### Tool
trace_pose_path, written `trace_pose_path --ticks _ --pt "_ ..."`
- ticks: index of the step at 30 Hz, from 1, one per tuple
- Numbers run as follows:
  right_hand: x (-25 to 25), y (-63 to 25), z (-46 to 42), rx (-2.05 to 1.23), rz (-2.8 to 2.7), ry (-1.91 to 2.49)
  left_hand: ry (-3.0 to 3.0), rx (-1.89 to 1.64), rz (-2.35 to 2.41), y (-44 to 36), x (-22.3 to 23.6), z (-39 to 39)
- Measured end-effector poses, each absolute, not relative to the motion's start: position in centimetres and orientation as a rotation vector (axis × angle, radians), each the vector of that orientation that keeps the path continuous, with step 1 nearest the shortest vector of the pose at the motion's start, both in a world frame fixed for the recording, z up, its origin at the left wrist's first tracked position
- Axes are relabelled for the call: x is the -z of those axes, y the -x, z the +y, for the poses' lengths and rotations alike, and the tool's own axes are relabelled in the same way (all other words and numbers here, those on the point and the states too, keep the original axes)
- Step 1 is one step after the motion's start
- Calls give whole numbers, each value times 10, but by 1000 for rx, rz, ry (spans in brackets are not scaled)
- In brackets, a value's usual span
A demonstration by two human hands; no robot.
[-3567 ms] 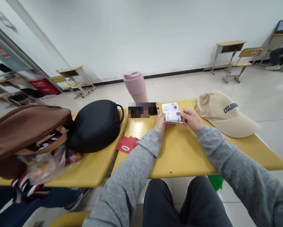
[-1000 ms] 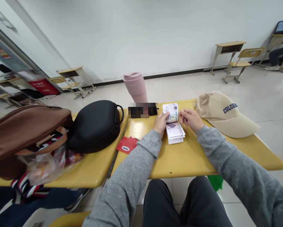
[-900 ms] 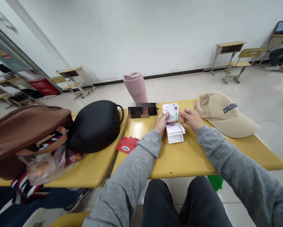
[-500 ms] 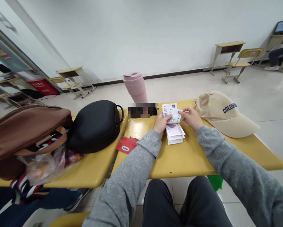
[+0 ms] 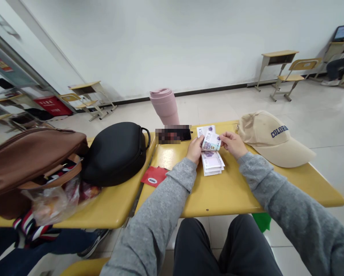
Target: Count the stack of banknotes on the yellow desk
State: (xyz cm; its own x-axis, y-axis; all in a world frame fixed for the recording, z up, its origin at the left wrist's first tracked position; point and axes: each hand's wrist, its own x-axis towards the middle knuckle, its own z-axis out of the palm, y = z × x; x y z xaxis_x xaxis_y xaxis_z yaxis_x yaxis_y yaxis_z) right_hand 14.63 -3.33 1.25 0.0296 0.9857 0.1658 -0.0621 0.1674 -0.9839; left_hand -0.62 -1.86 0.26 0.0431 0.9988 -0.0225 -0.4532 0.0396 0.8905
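Purple-and-white banknotes (image 5: 212, 160), marked with a 5, are fanned in a bundle over the yellow desk (image 5: 218, 195). My left hand (image 5: 194, 149) grips the bundle along its left side, the thumb near the upper notes. With fingers pinched, my right hand (image 5: 232, 143) holds the right edge of one upper banknote (image 5: 211, 141), which is bent up from the rest. Lower notes hang down toward me in staggered layers. A red packet (image 5: 154, 176) lies left of my left forearm. How many notes there are, I cannot tell.
A pink tumbler (image 5: 164, 105) and a partly blurred phone (image 5: 186, 133) stand and lie at the desk's back left. To the right rests a beige cap (image 5: 271, 136). A black case (image 5: 114, 153), brown bag (image 5: 31, 161) and plastic bag (image 5: 55, 205) occupy the left desk.
My right hand has shifted slightly, and the upper banknote it pinches now shows more of its face. My left thumb has moved up and left off that note's middle.
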Motion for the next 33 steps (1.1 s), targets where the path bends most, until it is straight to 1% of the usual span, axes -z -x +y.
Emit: trace_pose_path --ticks 12,33 --pt "-14 -146 -35 -1121 -1246 935 -864 -1361 854 8 1 -15" --pt "-15 -145 -38 -1186 -1264 874 -881 -1365 851 6 -3 -20"
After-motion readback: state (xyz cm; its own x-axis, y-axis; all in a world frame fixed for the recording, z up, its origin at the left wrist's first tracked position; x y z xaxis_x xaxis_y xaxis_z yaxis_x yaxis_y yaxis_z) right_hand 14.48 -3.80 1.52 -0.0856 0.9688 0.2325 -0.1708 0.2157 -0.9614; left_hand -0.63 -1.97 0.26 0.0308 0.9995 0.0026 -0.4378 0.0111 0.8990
